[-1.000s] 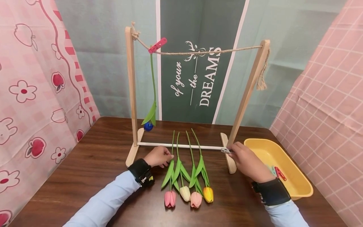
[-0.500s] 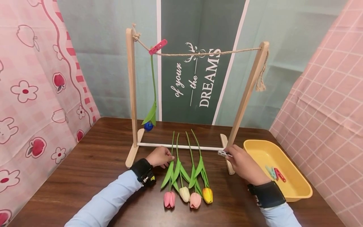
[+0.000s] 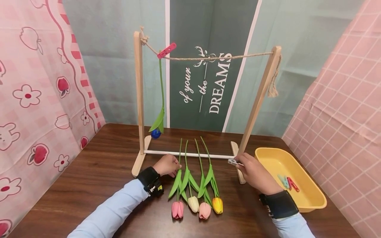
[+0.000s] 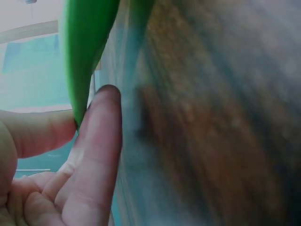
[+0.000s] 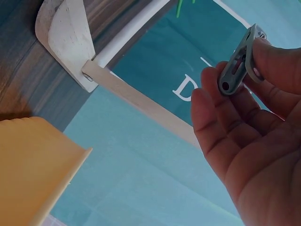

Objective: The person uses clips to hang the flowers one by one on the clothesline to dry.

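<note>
My left hand (image 3: 166, 165) pinches the stem of the leftmost artificial tulip, a dark pink one (image 3: 177, 210), just above its leaves. Up close in the left wrist view, thumb and finger meet at the tip of a green leaf (image 4: 89, 52). Beside it lie a white tulip (image 3: 193, 204), a pale pink tulip (image 3: 204, 210) and a yellow tulip (image 3: 217, 205), heads toward me. A grey clothespin (image 5: 240, 61) is held between the thumb and fingers of my right hand (image 3: 253, 172), near the rack's right foot.
A wooden rack (image 3: 139, 92) with a white crossbar carries a rope (image 3: 208, 59). From it a blue tulip (image 3: 155, 133) hangs upside down, clipped by a red clothespin (image 3: 166, 51). The yellow tray (image 3: 300, 165) at right holds red and mint-green clothespins (image 3: 292, 184).
My right hand has shifted slightly left and toward me with the grey clothespin, away from the tray. The left hand has stayed at the pink tulip's stem. The head view has tilted slightly.
</note>
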A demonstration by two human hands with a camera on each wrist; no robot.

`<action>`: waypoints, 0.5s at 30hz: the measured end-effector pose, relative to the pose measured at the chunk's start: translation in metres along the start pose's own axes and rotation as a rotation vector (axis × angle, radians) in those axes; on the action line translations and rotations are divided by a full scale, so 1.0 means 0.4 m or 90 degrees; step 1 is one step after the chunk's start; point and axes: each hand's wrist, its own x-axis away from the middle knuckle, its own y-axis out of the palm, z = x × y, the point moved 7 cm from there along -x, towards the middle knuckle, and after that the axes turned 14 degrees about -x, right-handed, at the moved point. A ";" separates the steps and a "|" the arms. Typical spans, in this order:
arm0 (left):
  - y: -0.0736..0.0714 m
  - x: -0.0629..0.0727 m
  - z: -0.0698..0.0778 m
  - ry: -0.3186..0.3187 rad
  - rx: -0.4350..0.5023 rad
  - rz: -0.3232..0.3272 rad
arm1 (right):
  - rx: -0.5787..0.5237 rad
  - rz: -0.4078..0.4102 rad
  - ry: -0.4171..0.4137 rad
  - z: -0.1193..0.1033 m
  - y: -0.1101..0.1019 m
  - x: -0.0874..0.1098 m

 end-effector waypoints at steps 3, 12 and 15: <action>-0.002 0.001 -0.006 0.001 0.009 -0.004 | -0.004 -0.002 0.004 -0.002 0.001 0.000; -0.027 0.023 0.011 0.011 0.027 0.003 | 0.000 -0.013 0.003 -0.008 0.000 -0.006; -0.038 0.029 0.017 0.018 0.027 0.016 | 0.001 -0.018 0.007 -0.012 -0.001 -0.009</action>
